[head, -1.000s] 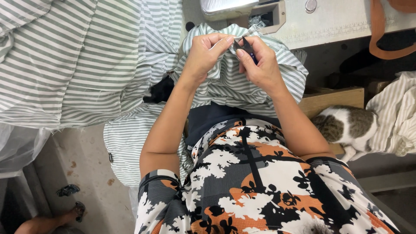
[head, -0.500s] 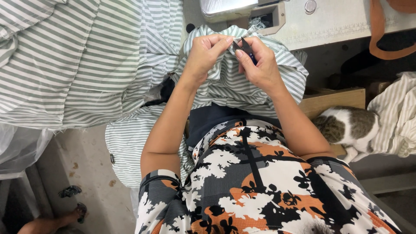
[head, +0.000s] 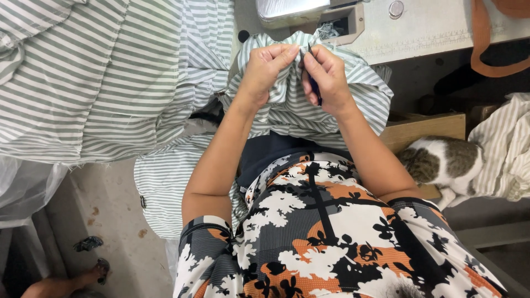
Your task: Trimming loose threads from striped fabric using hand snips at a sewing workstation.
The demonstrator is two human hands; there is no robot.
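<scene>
My left hand [head: 266,69] pinches a fold of the green-and-white striped garment [head: 287,105] that lies over my lap. My right hand [head: 327,74] is closed around a small dark tool [head: 314,88] whose tip touches the same fold, right beside my left fingers. Both hands are close together just below the sewing machine [head: 301,10] on the pale table [head: 441,27]. The tool's working end is hidden between my fingers and the cloth.
A large heap of the same striped fabric [head: 83,77] fills the left side. A cat [head: 441,163] lies by a wooden box [head: 425,128] on the right, beside more striped cloth [head: 505,149]. An orange strap [head: 486,49] hangs off the table. Another person's foot [head: 83,276] shows at the lower left.
My hands stay together on the fold with only small finger shifts; the view has drifted slightly.
</scene>
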